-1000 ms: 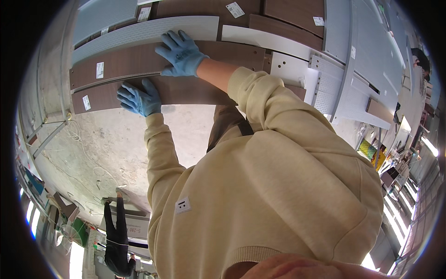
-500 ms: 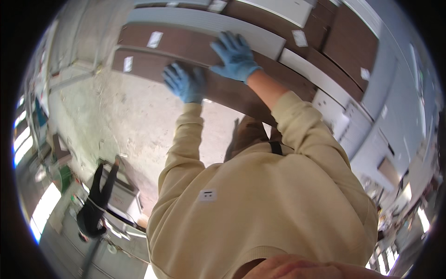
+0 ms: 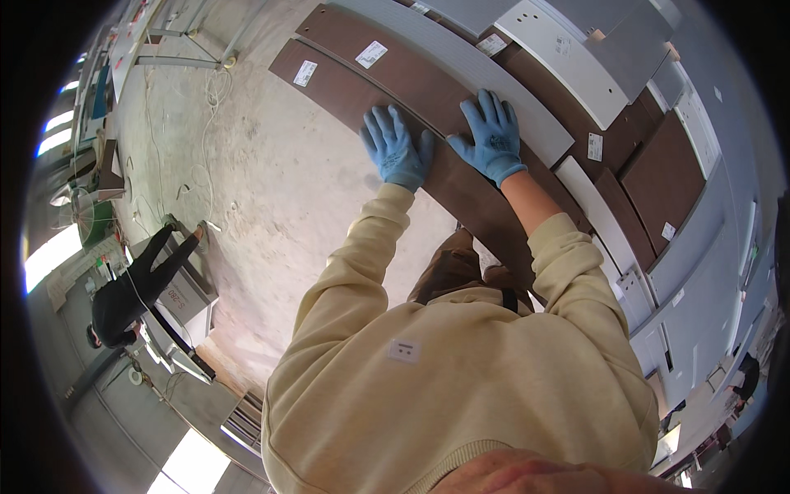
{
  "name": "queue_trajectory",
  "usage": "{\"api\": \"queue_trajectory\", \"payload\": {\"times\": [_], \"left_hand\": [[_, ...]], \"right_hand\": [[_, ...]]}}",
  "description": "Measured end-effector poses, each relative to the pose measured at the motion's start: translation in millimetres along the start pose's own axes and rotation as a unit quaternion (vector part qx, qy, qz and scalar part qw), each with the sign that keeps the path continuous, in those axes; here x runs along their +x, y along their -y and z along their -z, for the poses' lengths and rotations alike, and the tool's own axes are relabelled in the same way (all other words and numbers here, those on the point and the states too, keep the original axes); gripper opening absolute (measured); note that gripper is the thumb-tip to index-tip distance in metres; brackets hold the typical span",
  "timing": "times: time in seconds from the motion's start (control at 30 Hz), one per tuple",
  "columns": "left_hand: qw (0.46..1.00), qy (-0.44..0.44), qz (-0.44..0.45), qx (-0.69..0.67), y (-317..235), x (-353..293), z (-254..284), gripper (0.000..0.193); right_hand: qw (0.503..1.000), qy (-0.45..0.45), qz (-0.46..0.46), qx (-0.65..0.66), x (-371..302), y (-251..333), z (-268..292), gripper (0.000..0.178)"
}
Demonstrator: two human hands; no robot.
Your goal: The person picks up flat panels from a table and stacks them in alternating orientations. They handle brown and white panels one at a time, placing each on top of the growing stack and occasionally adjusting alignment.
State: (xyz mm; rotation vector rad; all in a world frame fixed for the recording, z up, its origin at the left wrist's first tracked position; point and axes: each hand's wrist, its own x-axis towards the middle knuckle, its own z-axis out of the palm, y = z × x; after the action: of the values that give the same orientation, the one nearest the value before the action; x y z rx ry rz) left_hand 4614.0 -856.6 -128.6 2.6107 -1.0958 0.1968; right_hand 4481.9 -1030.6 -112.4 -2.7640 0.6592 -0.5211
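Note:
Both my hands wear blue work gloves and rest on long brown boards that lie side by side. My left hand [image 3: 397,148] lies flat with fingers spread on the nearer brown board [image 3: 346,97], close to its near edge. Farther right, my right hand [image 3: 491,138] is open, its palm down on the farther brown board [image 3: 420,72], with the thumb near the seam between the two. White labels [image 3: 371,54] are stuck near the left ends of both boards. A grey board [image 3: 469,62] runs along the far side.
More brown, white and grey panels [image 3: 568,62] are stacked to the right and beyond. Bare concrete floor [image 3: 263,189] with a loose cable [image 3: 212,107] lies to the left. A person in dark clothes [image 3: 136,288] is beside a carton [image 3: 183,298] at the left. A metal frame [image 3: 189,49] stands at the far left.
The view has turned, so boards and hands appear farther right and the boards slant more. Both hands remain open on the brown boards.

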Motion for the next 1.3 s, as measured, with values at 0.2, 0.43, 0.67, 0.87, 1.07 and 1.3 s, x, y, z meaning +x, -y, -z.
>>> {"api": "queue_trajectory", "payload": {"times": [0.2, 0.43, 0.67, 0.87, 1.07, 1.3], "left_hand": [[1.0, 0.005, -0.008, 0.003, 1, 0, 1, 0.094], [1.0, 0.013, -0.005, -0.008, 1, 1, 2, 0.093], [1.0, 0.017, -0.002, 0.002, -1, 1, 3, 0.094], [1.0, 0.01, -0.004, 0.011, -1, 0, -1, 0.093], [1.0, 0.011, 0.002, 0.003, -1, 1, -1, 0.092], [1.0, 0.022, 0.011, -0.011, -1, 3, 8, 0.09]], "right_hand": [[1.0, -0.013, 0.014, 0.005, -4, 4, 0, 0.071], [0.999, -0.022, 0.029, 0.016, -4, 1, -1, 0.07], [0.996, -0.041, 0.069, 0.045, -2, -9, -5, 0.071], [0.993, -0.056, 0.081, 0.066, -3, -14, -11, 0.069], [0.995, -0.02, 0.074, 0.056, 9, -22, -10, 0.068], [0.991, -0.057, 0.091, 0.075, 95, 2, -48, 0.068]]}}
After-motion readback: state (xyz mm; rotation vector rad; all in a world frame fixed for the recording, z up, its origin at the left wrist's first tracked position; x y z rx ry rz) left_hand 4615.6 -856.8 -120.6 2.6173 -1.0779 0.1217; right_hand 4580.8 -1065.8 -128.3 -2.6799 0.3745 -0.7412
